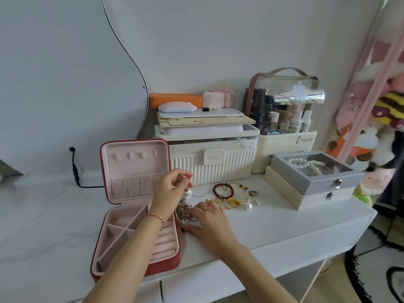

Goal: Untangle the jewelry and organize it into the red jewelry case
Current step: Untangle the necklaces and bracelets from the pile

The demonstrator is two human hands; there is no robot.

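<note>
The left hand (172, 189) is raised just above the white tabletop (273, 226), its fingers curled inward and pinching the upper end of a tangled clump of silver chains and small pearls (185, 212). A thin red-and-white braided cord bracelet (155, 217) circles that wrist. The right hand (209, 219) lies low on the table, fingers bent down onto the near part of the same tangle and gripping it; a red-stoned ring (208, 206) sits on one finger, and the thumb stretches out to the left along the surface.

The tangle lies just right of the open red jewelry case with pale pink lining (135, 215), whose lid stands upright at the far side. The left forearm crosses over the case's divided tray.

Right of the hands, loose pieces are spread out: a dark red beaded bracelet (223, 190), a gold charm (234, 201), a large white pearl drop (248, 206) and a small oval brooch (253, 193).

Farther back stands a ribbed cream storage box (213, 165). To the right, a grey glass-lidded box holding pearls (314, 171) rests on a cream box (306, 199).
</note>
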